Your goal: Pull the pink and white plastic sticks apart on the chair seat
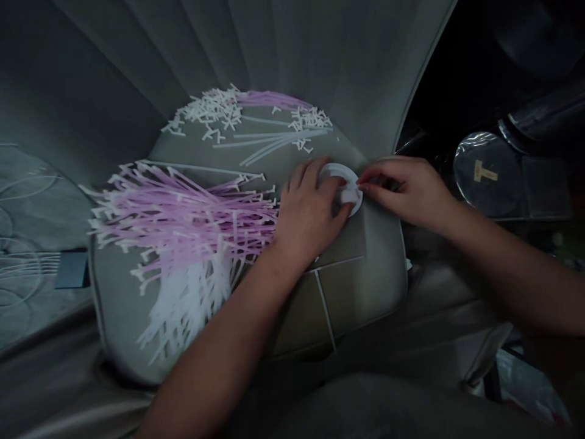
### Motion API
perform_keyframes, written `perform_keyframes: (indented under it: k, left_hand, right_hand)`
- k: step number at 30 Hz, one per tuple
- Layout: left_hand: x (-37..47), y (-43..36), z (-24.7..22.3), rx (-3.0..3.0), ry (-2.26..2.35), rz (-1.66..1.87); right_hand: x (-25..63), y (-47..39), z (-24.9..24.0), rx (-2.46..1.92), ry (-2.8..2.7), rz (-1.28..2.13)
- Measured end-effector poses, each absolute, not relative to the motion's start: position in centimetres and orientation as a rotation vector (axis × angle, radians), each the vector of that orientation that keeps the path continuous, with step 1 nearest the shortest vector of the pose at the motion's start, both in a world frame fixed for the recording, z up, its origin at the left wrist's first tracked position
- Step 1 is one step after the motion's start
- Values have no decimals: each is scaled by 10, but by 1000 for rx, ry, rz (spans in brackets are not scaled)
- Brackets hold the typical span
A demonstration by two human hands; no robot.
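My left hand (pixel 313 204) is closed around the left side of a small white round dish (pixel 342 168) on the padded chair seat, its thumb and fingertips curled over the rim. Something whitish lies inside the dish, too blurred to name. At the dish's right rim, my right hand (pixel 406 186) pinches with thumb and forefinger; what sits between the fingertips is too small to make out. Left of my left hand lies a heap of thin purple tubes (pixel 196 213) with white T-shaped ends. Whitish translucent tubes (pixel 192 299) fan out below that heap.
Small white branched connectors (pixel 212 107) and more purple tubes (pixel 274 97) lie near the ribbed backrest (pixel 292 49). Loose pale tubes (pixel 278 139) are beside them. A brown flat piece (pixel 297 323) bears a thin white stick (pixel 325 305). A round clear-wrapped object (pixel 487 174) stands right.
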State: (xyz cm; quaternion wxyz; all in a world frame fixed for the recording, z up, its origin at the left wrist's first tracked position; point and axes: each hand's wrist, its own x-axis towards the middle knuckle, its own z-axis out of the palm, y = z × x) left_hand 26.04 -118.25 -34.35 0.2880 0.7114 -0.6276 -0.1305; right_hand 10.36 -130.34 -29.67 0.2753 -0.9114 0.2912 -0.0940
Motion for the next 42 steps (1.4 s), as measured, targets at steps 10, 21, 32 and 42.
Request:
perform_keyframes:
  k: [10, 21, 32, 42]
  left_hand:
    - [261, -1182, -345, 1902, -1665, -318]
    - [260, -1183, -344, 1895, -1653, -367]
    - [261, -1183, -345, 1895, -1650, -326]
    - [260, -1184, -346, 1905, -1639, -352]
  right_hand:
    - [104, -1304, -296, -2581, 643, -184]
    - [104, -1297, -303, -2810, 525, -81]
    - [107, -1293, -307, -2988, 444, -50]
    - [108, -1292, -311, -3038, 420, 12]
